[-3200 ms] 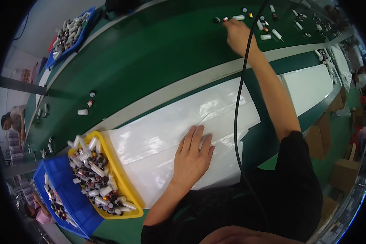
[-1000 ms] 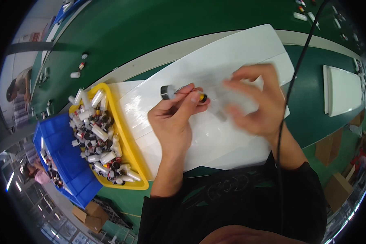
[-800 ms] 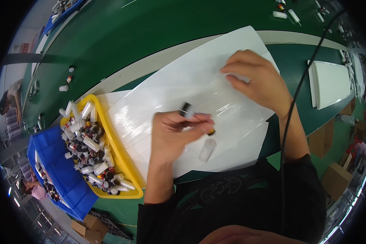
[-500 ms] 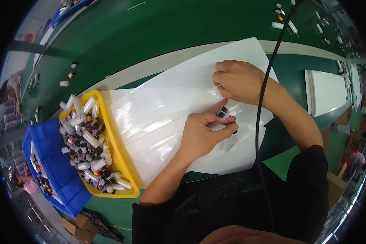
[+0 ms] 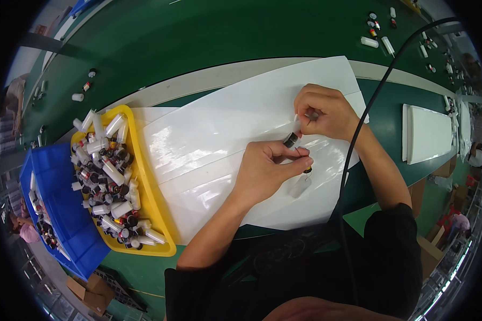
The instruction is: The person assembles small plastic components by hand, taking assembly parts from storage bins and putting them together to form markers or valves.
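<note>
My left hand (image 5: 265, 170) is closed, thumb and fingers pinching a small assembly with thin wires. Its black cylindrical piece (image 5: 290, 140) sticks out above the fingertips. Below the thumb hangs a translucent white cylinder (image 5: 300, 188) on a thin wire. Just above and to the right, my right hand (image 5: 326, 111) is curled shut, its fingertips next to the black piece. A small dark tip (image 5: 312, 116) shows between those fingers, and something whitish lies by them; the kind is not clear. Both hands are over white glossy sheets (image 5: 209, 160) on the green table.
On the left, a yellow tray (image 5: 168, 227) is heaped with similar small white and black parts. A blue bin (image 5: 64, 198) leans beside it. White boards (image 5: 429, 134) are stacked at the right. A black cable (image 5: 377, 96) crosses near my right forearm. Loose parts lie on the green surface beyond.
My right hand has turned and come closer to the black piece, and a dark tip now shows in its fingers. My left hand keeps its hold on the assembly.
</note>
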`<state>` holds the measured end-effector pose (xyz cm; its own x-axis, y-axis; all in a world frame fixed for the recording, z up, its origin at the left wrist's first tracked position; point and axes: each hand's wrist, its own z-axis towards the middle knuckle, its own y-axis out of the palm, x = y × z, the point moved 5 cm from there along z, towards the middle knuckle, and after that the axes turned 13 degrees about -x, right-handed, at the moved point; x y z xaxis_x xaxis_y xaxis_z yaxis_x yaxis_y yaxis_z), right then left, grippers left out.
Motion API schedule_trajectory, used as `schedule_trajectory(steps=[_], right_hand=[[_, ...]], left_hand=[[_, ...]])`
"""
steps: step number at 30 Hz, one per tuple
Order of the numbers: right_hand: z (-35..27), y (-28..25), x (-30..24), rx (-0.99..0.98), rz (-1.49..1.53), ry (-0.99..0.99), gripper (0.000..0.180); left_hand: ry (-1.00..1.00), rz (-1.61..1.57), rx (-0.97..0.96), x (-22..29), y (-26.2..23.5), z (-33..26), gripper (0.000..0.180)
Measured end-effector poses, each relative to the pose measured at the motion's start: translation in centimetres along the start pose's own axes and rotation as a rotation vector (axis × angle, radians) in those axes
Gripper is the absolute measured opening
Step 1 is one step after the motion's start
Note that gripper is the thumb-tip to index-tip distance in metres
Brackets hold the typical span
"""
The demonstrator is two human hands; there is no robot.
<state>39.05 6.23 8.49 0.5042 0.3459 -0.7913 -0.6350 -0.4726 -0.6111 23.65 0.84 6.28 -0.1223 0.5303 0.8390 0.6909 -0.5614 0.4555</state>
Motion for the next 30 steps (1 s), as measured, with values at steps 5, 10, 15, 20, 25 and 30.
schedule_trajectory(steps=[5, 10, 15, 20, 25, 30], right_hand=[[0.3, -0.5, 0.1, -0.063, 0.056, 0.067, 0.013], [-0.7, -1.1, 0.8, 0.369, 0.671, 0.184, 0.014], [-1.0, 0.2, -1.6, 0.345, 1.13, 0.029, 0.018], [-1.5, 1.0, -3.3, 0.203, 0.955, -0.025, 0.018], [-1.4, 1.2, -5.3, 0.183, 0.636, -0.093, 0.017], [-1.3, 3.0, -6.0, 0.194, 0.506, 0.035, 0.016]], left_hand=[[-0.011, -0.048, -0.004, -0.3, -0.1, 0.1, 0.017], [0.058, -0.141, 0.034, -0.1, -0.3, 0.2, 0.006], [0.12, -0.247, 0.094, 0.2, -1.3, -0.4, 0.009], [0.265, -0.328, 0.305, 2.3, -3.2, -1.7, 0.01], [0.339, -0.294, 0.395, 2.6, -4.1, -2.0, 0.011], [0.39, -0.319, 0.365, 2.6, -3.7, -2.0, 0.012]])
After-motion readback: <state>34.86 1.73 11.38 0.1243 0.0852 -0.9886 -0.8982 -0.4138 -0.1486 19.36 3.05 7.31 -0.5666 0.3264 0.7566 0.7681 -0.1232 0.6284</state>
